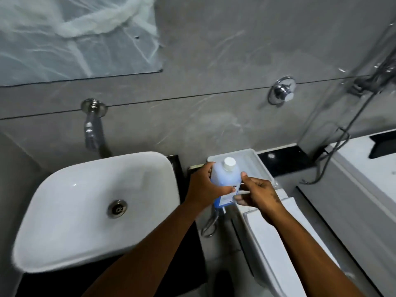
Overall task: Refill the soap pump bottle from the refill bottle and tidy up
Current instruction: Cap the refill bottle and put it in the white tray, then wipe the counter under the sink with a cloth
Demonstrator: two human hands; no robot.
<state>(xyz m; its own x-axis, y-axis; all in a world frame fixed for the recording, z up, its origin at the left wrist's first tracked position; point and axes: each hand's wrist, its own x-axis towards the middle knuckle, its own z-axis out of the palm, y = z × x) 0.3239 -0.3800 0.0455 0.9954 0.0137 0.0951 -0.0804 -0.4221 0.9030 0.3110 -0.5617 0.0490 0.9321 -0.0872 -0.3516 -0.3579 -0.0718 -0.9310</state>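
Observation:
A translucent refill bottle [224, 179] with blue liquid and a white screw cap is held upright in front of me, between the sink and the toilet. My left hand [203, 187] grips its left side with the thumb across the label. My right hand [256, 192] pinches its right side near the shoulder and the label. The cap sits on the bottle. No pump bottle shows in this view.
A white basin [70, 211] with a wall spout [92, 133] lies at the left. Behind the bottle stands a white plastic tray [260, 163] on a black ledge. A white toilet lid [276, 232] is at the right, with a chrome flush knob [281, 92] on the wall.

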